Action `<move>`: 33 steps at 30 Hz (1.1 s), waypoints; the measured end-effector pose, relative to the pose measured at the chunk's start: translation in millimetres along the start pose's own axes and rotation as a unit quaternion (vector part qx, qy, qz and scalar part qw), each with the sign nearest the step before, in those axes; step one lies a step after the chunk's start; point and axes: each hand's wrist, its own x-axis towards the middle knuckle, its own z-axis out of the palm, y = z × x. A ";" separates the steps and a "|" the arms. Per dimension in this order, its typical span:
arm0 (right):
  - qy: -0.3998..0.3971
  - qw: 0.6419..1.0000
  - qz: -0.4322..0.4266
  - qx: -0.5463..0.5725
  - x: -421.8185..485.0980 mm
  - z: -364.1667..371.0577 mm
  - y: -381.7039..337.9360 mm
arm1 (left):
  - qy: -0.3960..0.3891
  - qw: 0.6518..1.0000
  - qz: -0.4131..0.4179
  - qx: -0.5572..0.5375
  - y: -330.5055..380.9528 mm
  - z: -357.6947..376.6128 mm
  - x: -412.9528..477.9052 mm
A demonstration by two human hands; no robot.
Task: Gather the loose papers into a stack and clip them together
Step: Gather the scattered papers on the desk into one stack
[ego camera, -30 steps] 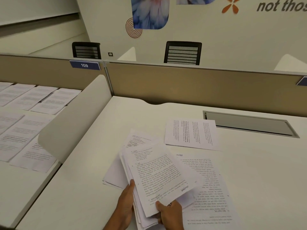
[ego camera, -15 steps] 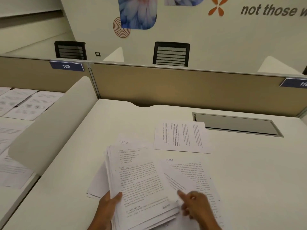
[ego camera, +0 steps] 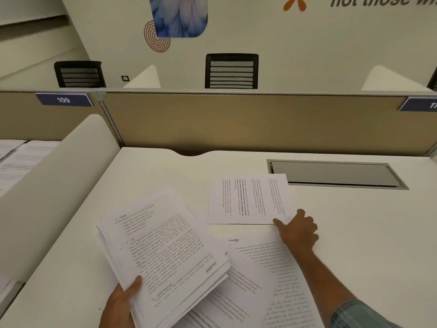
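Gathering step, mid-way. Left hand [ego camera: 123, 301] grips the collected stack [ego camera: 163, 252] at its near-left corner, thumb on top, fingers clenched under it; stack is fanned and uneven, held tilted just above the counter [ego camera: 354, 233] toward the near-left side. Right hand [ego camera: 298, 229] reaches out to the single loose sheet [ego camera: 248, 200] lying flat near the middle of the counter, just in front of the grey cable hatch [ego camera: 335, 174] at the far edge. Fingers [ego camera: 279, 222] touch the sheet's near-right corner; looks like a pinch starting, but whether the corner is gripped yet I cannot tell. More loose pages [ego camera: 272, 275] lie flat at the near edge, partly under the stack and under the right forearm.

Next move, my read: lift or slide that sheet's corner off the surface, carry it onto the stack, then collect the near pages, square the edges, clip. No clip visible anywhere in view. Thin paper flat on a smooth surface, so the corner may slip.

Readable text: "SPEED POST" printed at the corner of the stack's top page; blue partition tag "109" [ego camera: 63, 100]; another tag at right cut off; wall lettering "not those w…". Page body text too small to read.
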 end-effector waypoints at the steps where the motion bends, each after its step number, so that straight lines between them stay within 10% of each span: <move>1: -0.002 1.000 -0.001 -0.027 2.3 2.2 -3.7 | 0.002 1.000 0.002 -0.007 0.4 4.3 3.2; 11: -0.034 0.996 0.029 -0.079 20.5 5.2 -23.9 | -0.006 0.999 0.018 -0.036 -2.8 29.5 15.2; 22: 0.006 0.989 0.056 0.137 20.2 11.7 -17.9 | -0.015 1.000 -0.009 -0.010 -6.3 18.7 16.7; 33: -0.003 0.876 0.104 0.472 5.2 -18.3 -0.8 | -0.015 0.996 -0.017 0.084 -4.4 -6.2 12.7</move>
